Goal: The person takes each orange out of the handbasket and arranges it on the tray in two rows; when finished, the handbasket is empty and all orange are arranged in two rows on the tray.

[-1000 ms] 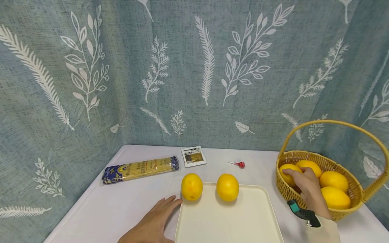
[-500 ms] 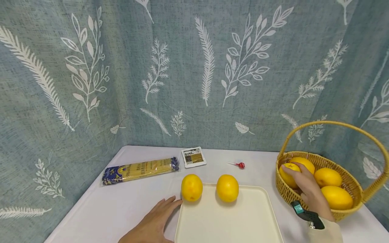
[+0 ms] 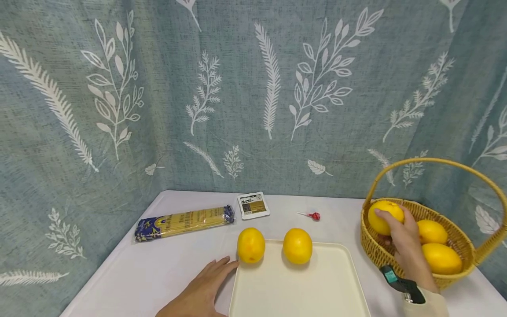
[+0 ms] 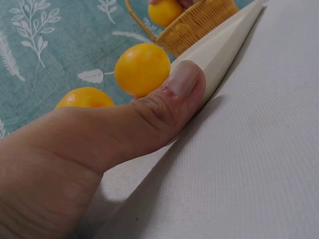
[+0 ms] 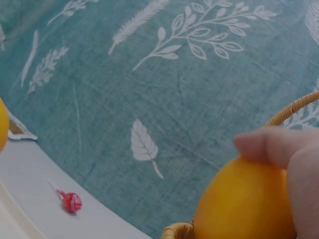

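Note:
My right hand (image 3: 409, 240) grips a yellow orange (image 3: 383, 222) at the left side of a wicker basket (image 3: 372, 251), just above its rim. In the right wrist view the thumb lies over the top of that orange (image 5: 244, 204). Two more oranges (image 3: 441, 259) show inside the basket. My left hand (image 3: 202, 288) rests at the left edge of a cream tray (image 3: 301, 290), fingers loosely extended. Its thumb (image 4: 169, 104) lies along the tray's side in the left wrist view. Two oranges, one at the far left corner (image 3: 251, 246) and one beside it (image 3: 297, 246), sit on the tray's far part.
Behind the tray lie a long packet of noodles (image 3: 184, 223), a small flat white packet (image 3: 252, 205) and a red lollipop (image 3: 314, 216). The basket's tall handle (image 3: 435, 161) arches over its opening. A leaf-patterned curtain (image 3: 237, 110) hangs behind the white table.
My right hand has lifted the orange up from among the others in the basket. The remaining oranges there have shifted. My left hand and the tray have stayed put.

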Demonstrator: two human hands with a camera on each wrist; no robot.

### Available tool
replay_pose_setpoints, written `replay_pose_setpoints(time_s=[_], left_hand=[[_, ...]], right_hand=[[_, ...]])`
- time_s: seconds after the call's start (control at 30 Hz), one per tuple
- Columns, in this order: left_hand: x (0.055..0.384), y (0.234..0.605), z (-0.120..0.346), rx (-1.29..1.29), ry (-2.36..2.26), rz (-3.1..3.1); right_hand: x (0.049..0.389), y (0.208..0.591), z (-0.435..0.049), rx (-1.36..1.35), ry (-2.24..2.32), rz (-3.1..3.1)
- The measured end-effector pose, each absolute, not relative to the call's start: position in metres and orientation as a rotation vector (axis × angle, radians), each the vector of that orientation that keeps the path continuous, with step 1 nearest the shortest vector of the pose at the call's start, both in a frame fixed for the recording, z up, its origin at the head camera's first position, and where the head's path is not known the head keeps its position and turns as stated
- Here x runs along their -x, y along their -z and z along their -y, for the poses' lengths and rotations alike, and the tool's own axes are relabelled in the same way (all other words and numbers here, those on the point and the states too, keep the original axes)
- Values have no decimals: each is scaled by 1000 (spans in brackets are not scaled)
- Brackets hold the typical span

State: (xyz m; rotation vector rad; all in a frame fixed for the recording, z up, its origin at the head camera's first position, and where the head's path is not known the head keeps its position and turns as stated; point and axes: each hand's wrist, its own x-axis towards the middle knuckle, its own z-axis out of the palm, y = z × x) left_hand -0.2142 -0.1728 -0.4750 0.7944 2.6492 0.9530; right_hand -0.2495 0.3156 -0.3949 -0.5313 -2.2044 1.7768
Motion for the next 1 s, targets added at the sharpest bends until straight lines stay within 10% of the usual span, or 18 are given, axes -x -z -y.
replay_pose_setpoints(time_s=[1.0], left_hand=[[214,473,172,-748,-964,-2615]], right_hand=[[238,374,-289,-77,-2021,2406]])
